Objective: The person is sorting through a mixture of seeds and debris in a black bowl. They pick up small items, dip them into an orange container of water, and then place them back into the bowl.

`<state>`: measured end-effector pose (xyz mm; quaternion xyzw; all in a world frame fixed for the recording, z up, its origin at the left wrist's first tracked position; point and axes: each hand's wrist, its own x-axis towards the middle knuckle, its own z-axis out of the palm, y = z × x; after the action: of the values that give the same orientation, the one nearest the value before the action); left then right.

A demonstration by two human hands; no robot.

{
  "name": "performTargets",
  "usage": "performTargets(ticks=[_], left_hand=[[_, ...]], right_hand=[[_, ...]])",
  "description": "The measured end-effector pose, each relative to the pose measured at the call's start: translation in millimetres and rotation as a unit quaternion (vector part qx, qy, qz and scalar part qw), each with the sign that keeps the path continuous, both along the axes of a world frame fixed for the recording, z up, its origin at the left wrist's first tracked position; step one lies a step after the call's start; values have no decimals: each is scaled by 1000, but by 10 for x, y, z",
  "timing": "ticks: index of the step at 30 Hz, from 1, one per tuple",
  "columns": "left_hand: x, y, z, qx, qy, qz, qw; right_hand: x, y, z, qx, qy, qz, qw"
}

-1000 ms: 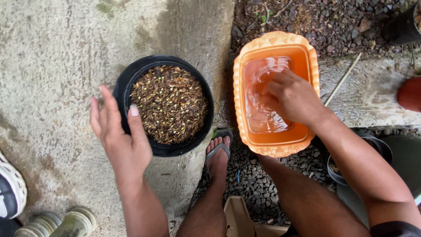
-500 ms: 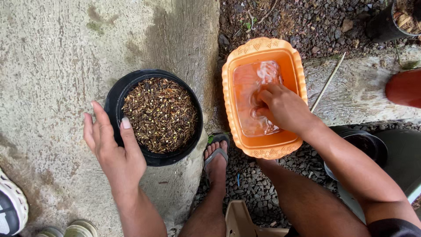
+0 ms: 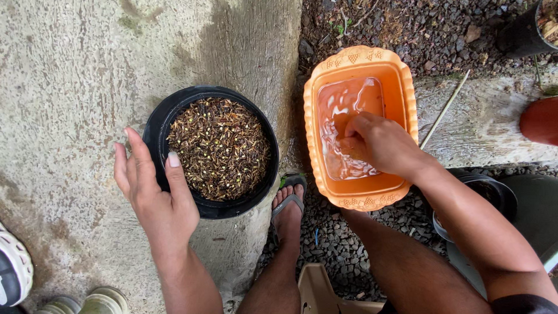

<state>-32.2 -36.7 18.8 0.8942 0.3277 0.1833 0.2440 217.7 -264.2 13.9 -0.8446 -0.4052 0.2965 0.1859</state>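
Hands apart: left hand (image 3: 156,200) open, thumb on the rim of the black pot (image 3: 212,150) of seeds; right hand (image 3: 378,142) curled, fingers dipped in water in the orange tub (image 3: 360,125); whether it grips anything is unclear.

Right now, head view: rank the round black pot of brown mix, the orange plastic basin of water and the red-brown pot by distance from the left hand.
1. Round black pot of brown mix, under the left hand's thumb.
2. Orange plastic basin, to its right.
3. Red-brown pot, far right edge.

A rough grey concrete slab (image 3: 70,87) meets dark loose gravel (image 3: 407,23) outdoors, under soft, even daylight; a weathered concrete kerb (image 3: 482,125) crosses the gravel.
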Motion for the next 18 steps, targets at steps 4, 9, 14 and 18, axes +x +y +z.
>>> performTargets(ticks=[4,9,14,18], left_hand=[[5,3,6,-1,-4,-5,1000],[-5,-8,10,0,-1,-6,1000],[-2,0,-1,-6,2,-4,1000],[-9,-8,4,-7,4,-4,1000]], right_hand=[[36,-50,-38,27,229,-129,964],[141,-153,-116,130,433,-148,879],[144,-395,-156,156,449,-172,863],[56,-596,-143,187,450,-187,853]])
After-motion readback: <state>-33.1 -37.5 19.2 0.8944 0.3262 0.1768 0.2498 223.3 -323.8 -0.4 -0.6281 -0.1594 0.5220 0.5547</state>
